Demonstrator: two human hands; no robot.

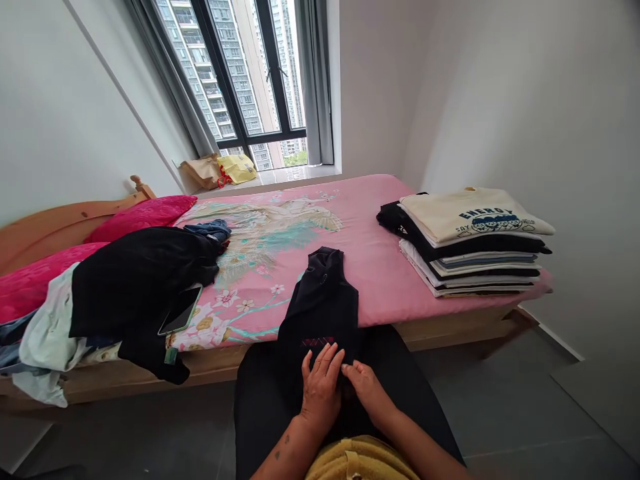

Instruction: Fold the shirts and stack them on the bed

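A black garment (320, 300) hangs from the pink bed's near edge down onto my lap. My left hand (320, 387) lies flat on its lower part, fingers stretched out. Right beside it, my right hand (367, 390) pinches the black cloth with curled fingers. A small red pattern (317, 341) shows on the garment just above my fingers.
A stack of folded shirts (470, 243), cream one on top, sits at the bed's right end. A heap of unfolded dark and pale clothes (125, 293) with a phone (181, 310) lies at left by pink pillows (145, 215). Bags (220, 170) sit on the window sill.
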